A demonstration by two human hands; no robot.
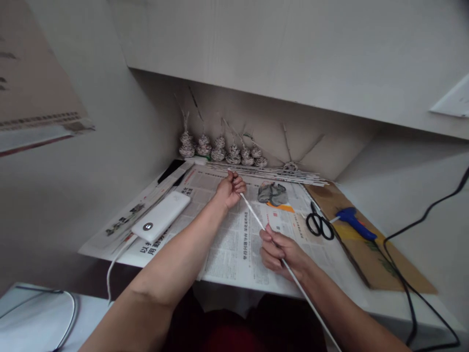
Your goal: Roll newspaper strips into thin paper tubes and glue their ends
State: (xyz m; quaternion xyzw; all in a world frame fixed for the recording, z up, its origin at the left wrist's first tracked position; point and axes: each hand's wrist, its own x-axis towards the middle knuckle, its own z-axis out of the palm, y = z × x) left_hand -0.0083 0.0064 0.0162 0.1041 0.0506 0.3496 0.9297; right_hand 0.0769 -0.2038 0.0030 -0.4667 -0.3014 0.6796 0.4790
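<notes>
A thin white rolled-paper stick (252, 211) runs slantwise between my hands, above the newspaper-covered table. My left hand (230, 189) is closed round its far end, with the fingertips bunched together. Lower and to the right, my right hand (279, 249) grips the same stick, which passes through the fingers and on down past the forearm to the bottom edge. A bundle of similar paper sticks (271, 173) lies across the back of the table, just beyond my left hand. Right of that hand is a crumpled grey cloth (271, 194) on an orange piece.
Several woven gourd shapes (219, 149) line the back wall. Black-handled scissors (319, 226) and a blue glue gun (355, 222) lie at right, the gun on cardboard (384, 266). A white power bank (161, 215) with a cable rests at left. An overhanging panel (293, 58) hangs above.
</notes>
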